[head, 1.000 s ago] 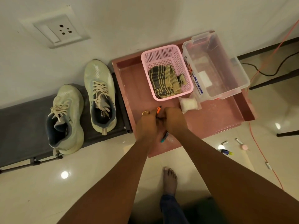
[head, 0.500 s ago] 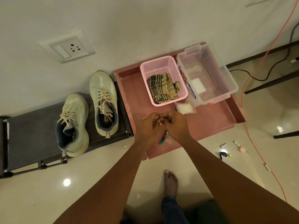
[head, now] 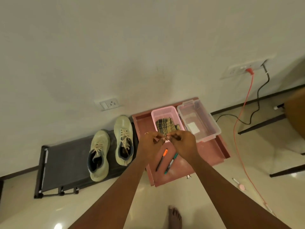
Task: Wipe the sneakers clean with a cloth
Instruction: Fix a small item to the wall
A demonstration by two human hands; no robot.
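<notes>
Two pale green sneakers, one (head: 99,156) nearer me and one (head: 123,139) by the wall, stand side by side on a low dark rack (head: 66,164). A striped dark-and-tan cloth (head: 165,127) lies in a pink basket (head: 163,111) on a pink tray (head: 212,151). My left hand (head: 148,146) and right hand (head: 183,142) meet in the air over the tray's left part, right of the sneakers. Their fingertips pinch a small thin thing between them; I cannot make out what it is. Neither hand touches the cloth or the sneakers.
An orange-capped pen (head: 162,158) and a green pen (head: 171,163) lie on the tray under my hands. A clear plastic box (head: 212,128) stands right of the basket. An orange cable (head: 239,129) crosses the floor at right. My bare foot (head: 174,217) is at the bottom.
My view has tilted up and back, showing more wall. My hands have risen off the tray, still joined. Both pens now lie in full view on the tray.
</notes>
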